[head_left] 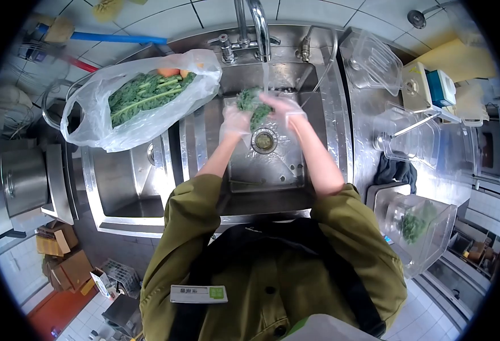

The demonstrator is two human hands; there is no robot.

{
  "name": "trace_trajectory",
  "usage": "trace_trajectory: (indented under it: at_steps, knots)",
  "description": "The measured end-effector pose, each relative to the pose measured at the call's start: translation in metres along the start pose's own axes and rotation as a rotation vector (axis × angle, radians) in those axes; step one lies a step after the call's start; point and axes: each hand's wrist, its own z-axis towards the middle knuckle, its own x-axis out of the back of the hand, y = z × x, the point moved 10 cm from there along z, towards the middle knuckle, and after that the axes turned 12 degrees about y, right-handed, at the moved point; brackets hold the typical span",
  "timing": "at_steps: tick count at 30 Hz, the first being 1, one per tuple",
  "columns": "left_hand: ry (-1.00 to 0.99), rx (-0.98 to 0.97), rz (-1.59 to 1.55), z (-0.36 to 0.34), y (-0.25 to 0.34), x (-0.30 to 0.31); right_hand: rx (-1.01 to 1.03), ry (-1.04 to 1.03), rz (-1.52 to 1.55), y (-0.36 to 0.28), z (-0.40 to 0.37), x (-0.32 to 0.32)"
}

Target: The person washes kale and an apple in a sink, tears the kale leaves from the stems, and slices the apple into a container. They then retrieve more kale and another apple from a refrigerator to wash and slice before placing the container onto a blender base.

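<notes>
A curly green kale leaf (252,101) is between my two hands under the running tap (261,40), above the sink drain (264,141). My left hand (235,122), in a clear plastic glove, is closed on the leaf from the left. From the right, my right hand (284,107), gloved the same way, grips the leaf too; its fingers are smeared by motion. Water falls beside the right fingers into the steel sink (244,170). Small green scraps and a thin stem lie on the sink floor.
A clear plastic bag (204,65) with kale leaves (147,94) and orange round items rests left, over the second sink basin (125,176). To the right are clear containers (369,59) and a clear bin (432,233) holding some kale. A hose hangs at the sink's right.
</notes>
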Motion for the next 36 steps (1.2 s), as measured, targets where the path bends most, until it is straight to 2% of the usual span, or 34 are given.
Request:
trace_trajectory:
  at_steps: [1,3,5,6,8,9,11,12,13,14,15,17,18,20,22,23,26,27,30,31,33,34,35,36]
  knots:
    - [0.049,-0.015,-0.035,0.001,0.005,0.005,-0.06,-0.03,-0.037,0.002,-0.004,-0.004]
    - [0.09,0.064,-0.563,0.007,0.008,0.015,0.102,-0.016,-0.006,-0.011,0.0,0.002]
    - [-0.007,0.007,-0.498,0.005,0.01,0.021,0.234,0.059,-0.081,-0.021,0.008,0.013]
    - [-0.054,-0.023,-0.467,0.003,0.012,0.026,0.182,0.091,0.031,-0.015,0.01,0.016]
    - [-0.166,-0.164,-0.097,0.005,0.01,0.005,0.084,0.16,0.256,-0.009,0.012,0.024]
    - [-0.07,0.032,-0.226,0.01,-0.002,0.008,-0.022,0.058,0.388,-0.003,0.007,0.016]
    - [0.133,0.421,-0.481,0.014,-0.023,0.011,0.034,0.083,-0.023,0.003,-0.007,0.017]
    - [0.117,0.481,-0.596,0.016,-0.024,0.004,0.057,0.098,-0.23,0.006,-0.011,0.018]
    - [0.096,0.542,-0.71,0.018,-0.024,-0.004,0.182,0.079,-0.204,0.019,0.002,0.012]
    - [0.076,0.6,-0.822,0.02,-0.024,-0.011,0.191,0.085,-0.137,0.04,0.024,0.016]
    - [0.067,0.574,-0.815,0.024,-0.022,-0.011,0.203,0.09,-0.068,0.059,0.049,0.021]
    - [0.044,0.529,-0.798,0.022,-0.023,-0.016,0.059,0.028,0.028,0.06,0.043,0.02]
    - [0.034,0.508,-0.79,0.021,-0.027,-0.023,0.097,0.088,0.1,0.052,0.038,0.026]
    - [-0.078,0.621,-1.083,0.012,-0.028,-0.062,0.179,0.204,0.243,0.035,0.029,0.036]
    - [-0.216,0.871,-1.397,-0.019,0.007,-0.042,0.146,0.195,0.17,0.025,0.015,0.034]
    - [-0.317,0.89,-1.654,-0.014,0.024,-0.043,0.165,0.221,0.183,0.023,0.012,0.032]
    - [-0.055,0.956,-1.251,-0.022,0.007,-0.025,0.177,0.231,0.066,0.011,-0.012,0.03]
    - [-0.078,0.966,-1.257,-0.025,0.009,-0.028,0.143,0.213,0.112,0.015,-0.013,0.031]
    - [-0.127,0.976,-1.768,-0.028,0.041,-0.03,0.049,0.15,0.36,0.039,-0.008,0.035]
    - [-0.223,0.933,-1.763,-0.03,0.053,-0.033,0.013,0.127,0.458,0.052,-0.008,0.038]
    - [-0.413,0.848,-1.75,-0.035,0.079,-0.036,-0.003,0.289,0.381,0.06,-0.024,0.059]
    - [-0.304,0.738,-1.394,-0.029,0.071,-0.033,-0.012,0.369,0.342,0.062,-0.03,0.069]
    - [-0.194,0.617,-1.04,-0.018,0.069,-0.017,0.091,0.432,0.156,0.061,-0.029,0.08]
    - [-0.088,0.492,-0.686,-0.008,0.069,0.001,0.242,0.403,-0.042,0.071,-0.011,0.091]
